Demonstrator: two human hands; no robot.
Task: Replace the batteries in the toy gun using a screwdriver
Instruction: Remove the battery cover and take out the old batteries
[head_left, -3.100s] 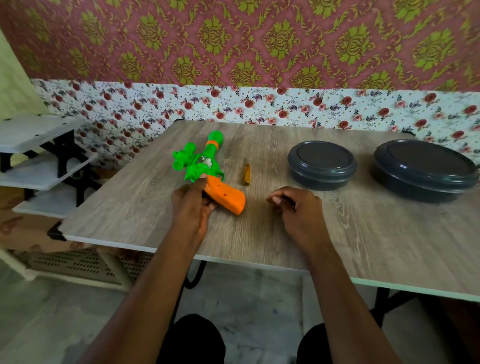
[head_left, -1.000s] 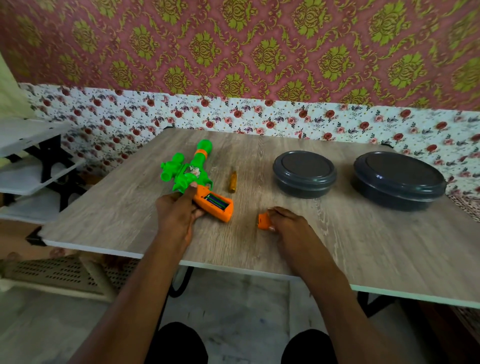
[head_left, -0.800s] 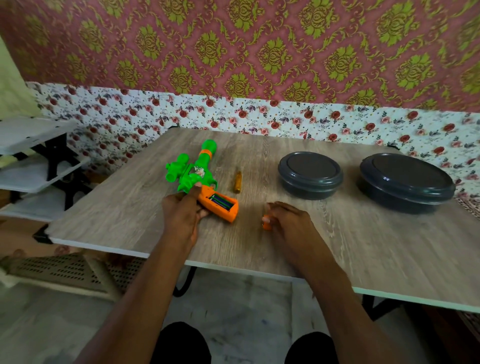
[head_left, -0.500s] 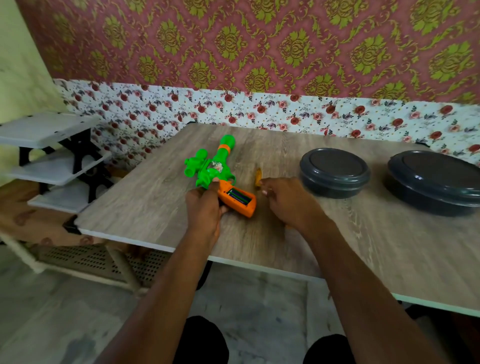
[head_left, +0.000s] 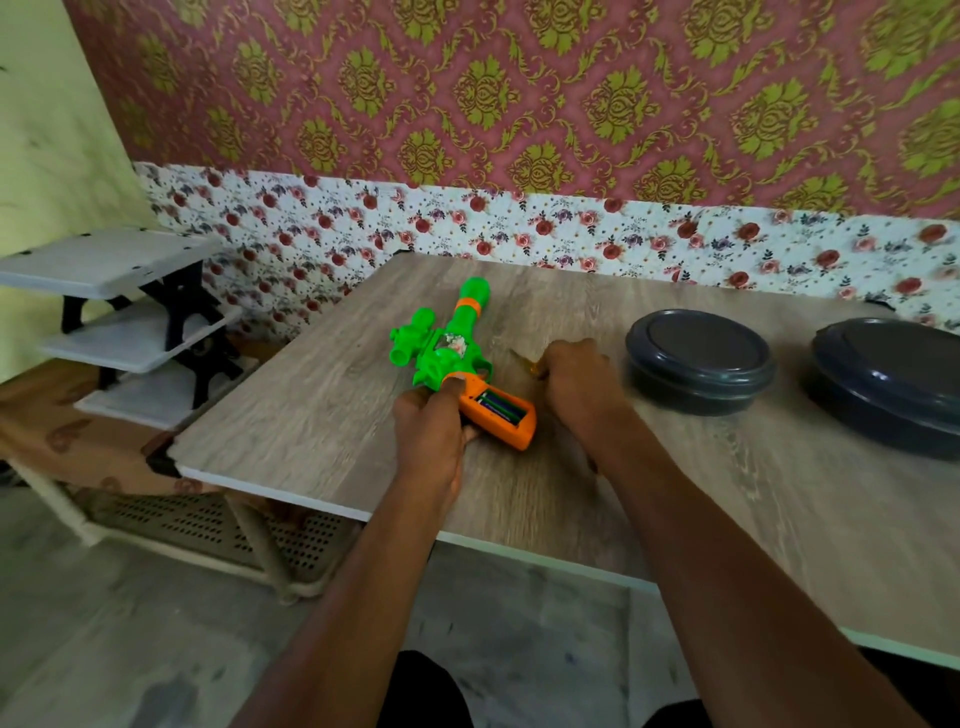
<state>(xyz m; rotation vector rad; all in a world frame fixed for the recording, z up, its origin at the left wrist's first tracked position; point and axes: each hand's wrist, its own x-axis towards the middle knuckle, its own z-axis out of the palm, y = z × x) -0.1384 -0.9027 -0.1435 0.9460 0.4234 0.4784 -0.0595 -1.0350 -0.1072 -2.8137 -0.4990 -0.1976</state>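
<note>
A green toy gun (head_left: 448, 352) with an orange grip lies on the wooden table (head_left: 311, 415), muzzle pointing away from me. The battery compartment (head_left: 503, 408) in the grip is uncovered and dark batteries show inside. My left hand (head_left: 431, 434) holds the grip from the near side, thumb on its top edge. Just right of the gun, my right hand (head_left: 576, 382) curls its fingers over the small yellow-orange screwdriver (head_left: 527, 362); only a blurred end of the tool shows. The orange compartment cover is out of sight.
Two round dark lidded containers stand on the right of the table, a smaller one (head_left: 698, 358) and a larger one (head_left: 893, 382). A white shelf rack (head_left: 119, 312) stands on the floor to the left. The wallpapered wall runs behind the table.
The compartment cover came off the grip and my right hand set it on the table. That hand then moved up and left to the screwdriver and closed over it. My left hand stayed on the grip.
</note>
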